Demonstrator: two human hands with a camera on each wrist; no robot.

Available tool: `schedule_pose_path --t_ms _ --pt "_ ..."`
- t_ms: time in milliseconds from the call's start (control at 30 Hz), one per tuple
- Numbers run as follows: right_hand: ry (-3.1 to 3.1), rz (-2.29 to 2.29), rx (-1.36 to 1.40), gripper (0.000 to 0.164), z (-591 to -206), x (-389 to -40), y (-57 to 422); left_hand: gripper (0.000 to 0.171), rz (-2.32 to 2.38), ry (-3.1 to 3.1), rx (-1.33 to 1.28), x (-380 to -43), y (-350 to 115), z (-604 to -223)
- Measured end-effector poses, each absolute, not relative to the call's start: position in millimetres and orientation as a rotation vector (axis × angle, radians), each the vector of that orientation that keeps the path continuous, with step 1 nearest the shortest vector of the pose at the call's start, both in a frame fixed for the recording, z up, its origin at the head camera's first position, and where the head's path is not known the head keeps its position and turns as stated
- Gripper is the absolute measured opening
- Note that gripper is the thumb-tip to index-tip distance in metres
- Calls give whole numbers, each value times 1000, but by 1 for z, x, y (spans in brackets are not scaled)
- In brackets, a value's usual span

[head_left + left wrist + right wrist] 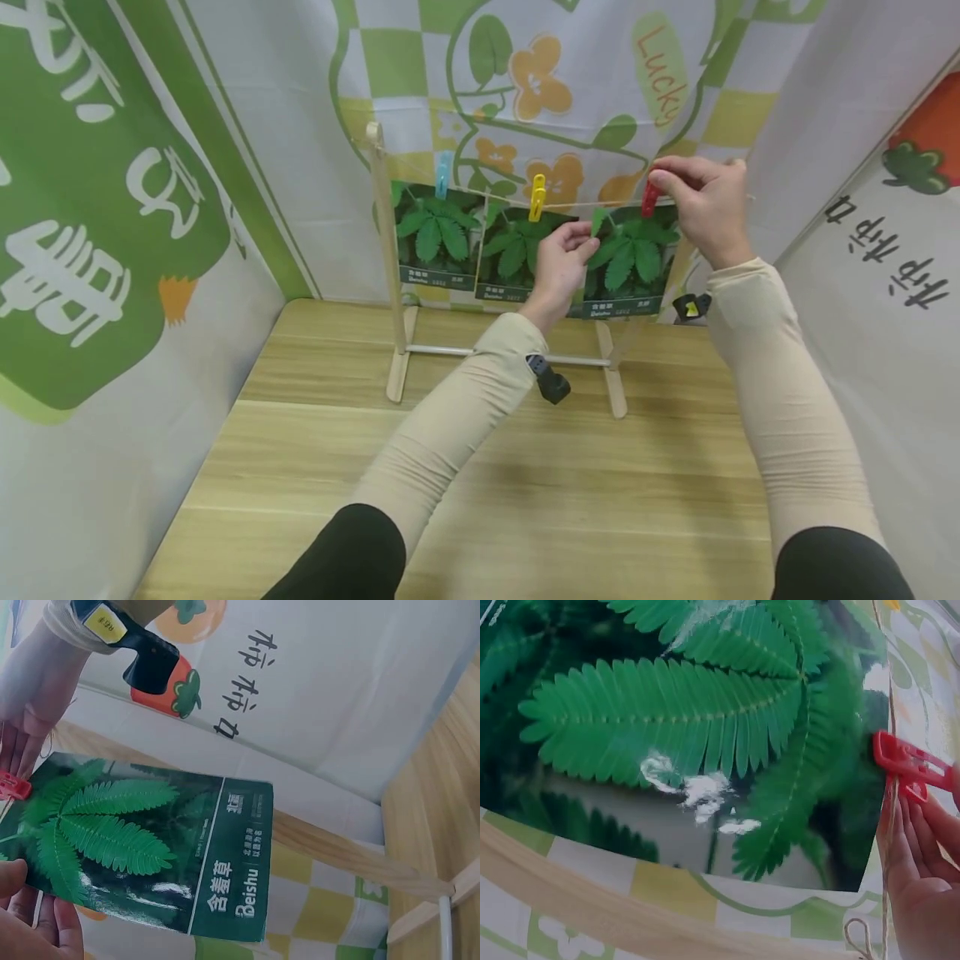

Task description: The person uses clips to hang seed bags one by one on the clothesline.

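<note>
Three green seed packets with leaf pictures hang side by side along a thin string. My left hand pinches the left edge of the rightmost packet, thumb in front and fingers behind, as the left wrist view shows. At that packet's top edge, my right hand holds a red clothespin between thumb and fingers. In the right wrist view the red clothespin sits across the string by the packet's edge. A yellow clothespin is on the middle packet, a light blue clothespin on the left packet.
A wooden stand with a left post and a white lower bar carries the string. It stands at the back of the wood-grain table. Behind it hangs a patterned cloth, with printed panels at both sides. Each wrist wears a small black camera.
</note>
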State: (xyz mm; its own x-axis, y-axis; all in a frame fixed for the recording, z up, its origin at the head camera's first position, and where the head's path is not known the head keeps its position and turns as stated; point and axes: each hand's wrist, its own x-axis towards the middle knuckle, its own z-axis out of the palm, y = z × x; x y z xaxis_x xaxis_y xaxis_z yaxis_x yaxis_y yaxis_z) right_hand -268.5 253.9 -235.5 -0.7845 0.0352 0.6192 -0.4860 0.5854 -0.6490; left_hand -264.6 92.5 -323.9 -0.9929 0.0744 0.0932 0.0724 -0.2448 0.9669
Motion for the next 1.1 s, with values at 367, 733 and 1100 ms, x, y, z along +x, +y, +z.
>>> schedule_pose_path --t_ms 367,733,1100 --pt "-2320 1252 300 34 -237 -262 256 23 2465 2075 125 -261 90 -331" --pt "-2333 1295 274 35 -238 -259 255 21 2415 2297 241 -256 81 -336" --pt "-2205 1374 253 32 -241 -255 253 21 2470 2311 327 -257 73 -338"
